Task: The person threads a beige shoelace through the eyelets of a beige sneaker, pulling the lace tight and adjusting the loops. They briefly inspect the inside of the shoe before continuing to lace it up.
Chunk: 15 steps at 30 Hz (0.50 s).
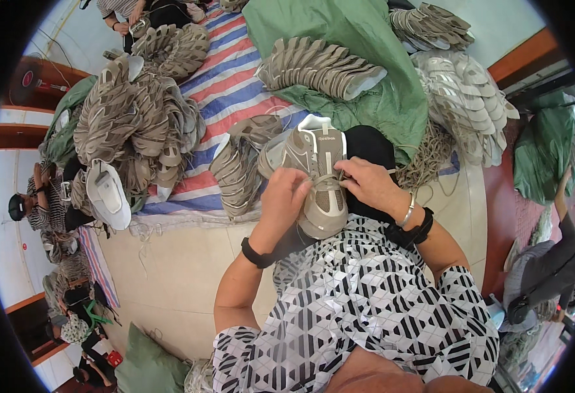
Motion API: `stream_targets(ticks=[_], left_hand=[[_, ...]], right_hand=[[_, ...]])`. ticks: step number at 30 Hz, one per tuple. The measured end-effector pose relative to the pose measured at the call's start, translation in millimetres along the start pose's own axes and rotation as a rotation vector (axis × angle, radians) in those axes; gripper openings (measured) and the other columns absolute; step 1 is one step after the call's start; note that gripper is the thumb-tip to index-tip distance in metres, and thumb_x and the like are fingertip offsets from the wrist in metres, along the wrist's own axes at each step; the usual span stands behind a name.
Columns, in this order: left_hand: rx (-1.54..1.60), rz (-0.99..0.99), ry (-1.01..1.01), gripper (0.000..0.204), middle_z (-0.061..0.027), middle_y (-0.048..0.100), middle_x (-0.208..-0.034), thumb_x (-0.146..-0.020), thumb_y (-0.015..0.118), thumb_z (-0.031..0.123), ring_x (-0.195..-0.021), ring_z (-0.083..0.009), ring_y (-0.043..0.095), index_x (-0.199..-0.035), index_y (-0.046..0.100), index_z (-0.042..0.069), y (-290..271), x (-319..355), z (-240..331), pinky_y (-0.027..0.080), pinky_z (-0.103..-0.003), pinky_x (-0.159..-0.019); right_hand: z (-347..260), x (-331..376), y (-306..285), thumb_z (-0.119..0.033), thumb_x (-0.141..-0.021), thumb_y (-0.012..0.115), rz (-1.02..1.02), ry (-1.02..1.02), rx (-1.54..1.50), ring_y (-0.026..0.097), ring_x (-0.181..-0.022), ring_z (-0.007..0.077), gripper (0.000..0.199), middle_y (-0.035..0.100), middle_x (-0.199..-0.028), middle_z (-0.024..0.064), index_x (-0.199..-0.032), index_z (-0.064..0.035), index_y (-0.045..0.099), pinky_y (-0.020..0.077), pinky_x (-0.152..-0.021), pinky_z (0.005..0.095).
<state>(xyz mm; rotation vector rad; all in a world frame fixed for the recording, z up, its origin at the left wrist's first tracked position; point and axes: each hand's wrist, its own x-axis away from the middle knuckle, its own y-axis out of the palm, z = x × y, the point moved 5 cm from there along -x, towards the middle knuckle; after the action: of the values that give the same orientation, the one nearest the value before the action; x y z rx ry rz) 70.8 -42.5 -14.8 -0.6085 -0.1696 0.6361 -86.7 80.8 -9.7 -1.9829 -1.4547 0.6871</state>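
A beige and brown shoe upper (325, 213) rests on my lap, its toe pointing toward me and its white-edged collar facing away. Across its tongue runs a beige shoelace (327, 179). From the left, my left hand (283, 198) pinches the shoelace beside the eyelets, fingers closed. My right hand (374, 188) closes its thumb and fingers on the lace at the other side. The lace ends between the fingertips are too small to follow. Just left of the shoe, a short stack of nested uppers (237, 171) lies near my left hand.
Large bundles of nested uppers (120, 114) lie on a striped sheet (216, 85) to the left. Another row (320, 67) lies on a green sack (392, 105). Pale uppers (464, 98) stand at the right above a heap of laces (427, 157). Other people sit at the far left.
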Motion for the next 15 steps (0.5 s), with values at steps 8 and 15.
stream_targets(ticks=[8, 15], left_hand=[[-0.484, -0.198, 0.572, 0.047, -0.0116, 0.049, -0.128, -0.068, 0.077, 0.020, -0.119, -0.0320, 0.045, -0.110, 0.058, 0.010, -4.0, -35.9, 50.0, 0.038, -0.044, -0.098], [-0.794, -0.616, 0.762, 0.039, -0.0056, 0.056, -0.104, -0.063, 0.079, 0.023, -0.114, -0.0257, 0.049, -0.095, 0.058, 0.012, -3.6, -59.9, 72.8, 0.037, -0.042, -0.099]], right_hand=[[-17.9, -4.2, 0.3, -0.011, -0.075, 0.062, -0.196, -0.324, 0.523, 0.056, -0.091, 0.0236, 0.013, 0.055, -0.089, 0.0059, -0.087, -0.0084, 0.064, 0.0467, -0.072, 0.0345], [-6.6, -19.8, -4.7, -0.016, -0.072, 0.068, -0.315, -0.508, 0.575, 0.050, -0.099, 0.0195, 0.014, 0.054, -0.092, 0.0005, -0.086, -0.0145, 0.066, 0.0412, -0.078, 0.0330]])
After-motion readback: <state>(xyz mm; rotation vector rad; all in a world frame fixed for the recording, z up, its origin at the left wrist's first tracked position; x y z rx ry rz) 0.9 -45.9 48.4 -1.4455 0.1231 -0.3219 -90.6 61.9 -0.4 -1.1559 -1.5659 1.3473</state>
